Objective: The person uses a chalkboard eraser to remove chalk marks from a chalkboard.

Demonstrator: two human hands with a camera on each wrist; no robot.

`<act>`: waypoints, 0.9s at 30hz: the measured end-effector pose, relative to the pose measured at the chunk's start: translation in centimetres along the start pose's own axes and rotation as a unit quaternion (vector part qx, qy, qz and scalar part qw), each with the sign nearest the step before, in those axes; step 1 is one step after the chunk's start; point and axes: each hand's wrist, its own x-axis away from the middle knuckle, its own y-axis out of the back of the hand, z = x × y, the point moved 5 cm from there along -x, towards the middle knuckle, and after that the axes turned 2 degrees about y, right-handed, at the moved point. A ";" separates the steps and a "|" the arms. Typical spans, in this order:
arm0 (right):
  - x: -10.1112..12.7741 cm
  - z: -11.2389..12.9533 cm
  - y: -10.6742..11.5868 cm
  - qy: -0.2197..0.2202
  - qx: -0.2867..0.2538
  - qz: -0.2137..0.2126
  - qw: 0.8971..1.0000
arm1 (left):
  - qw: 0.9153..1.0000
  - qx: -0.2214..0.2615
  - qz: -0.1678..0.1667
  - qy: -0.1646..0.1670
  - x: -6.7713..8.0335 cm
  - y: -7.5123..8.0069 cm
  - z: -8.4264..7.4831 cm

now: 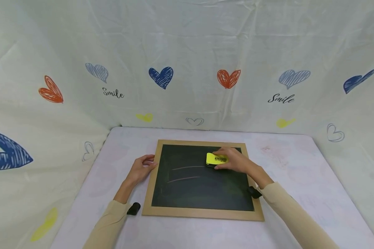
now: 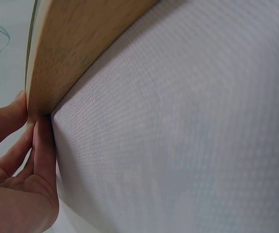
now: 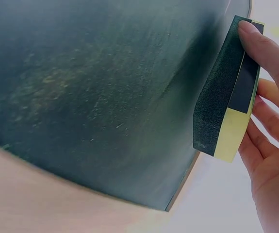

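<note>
A small chalkboard (image 1: 202, 180) with a light wooden frame (image 1: 202, 213) lies flat on a table with a pale cloth (image 1: 299, 166) on it. The board is dark green, and 2 thin chalk lines (image 1: 187, 173) run across its middle.

The right hand (image 1: 233, 160) holds a yellow eraser (image 1: 216, 159) on the top right part of the board. The fingers curl round the eraser and pinch it at its sides. The wrist view shows a dark pad (image 3: 219, 92) under the yellow part, and this pad is touching the board.

The left hand (image 1: 141, 169) rests on the cloth at the left side of the board. Its fingers (image 2: 42, 145) are only loosely bent and press against the edge of the wooden frame. It holds nothing.

Behind the table hangs a white sheet (image 1: 187, 52) with blue, orange and yellow hearts and the word "Smile" on it
</note>
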 end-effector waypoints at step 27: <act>1.1 1.8 -1.6 0.044 0.029 -0.001 0.999 | 1.000 0.005 -0.003 -0.005 0.1 -0.1 0.0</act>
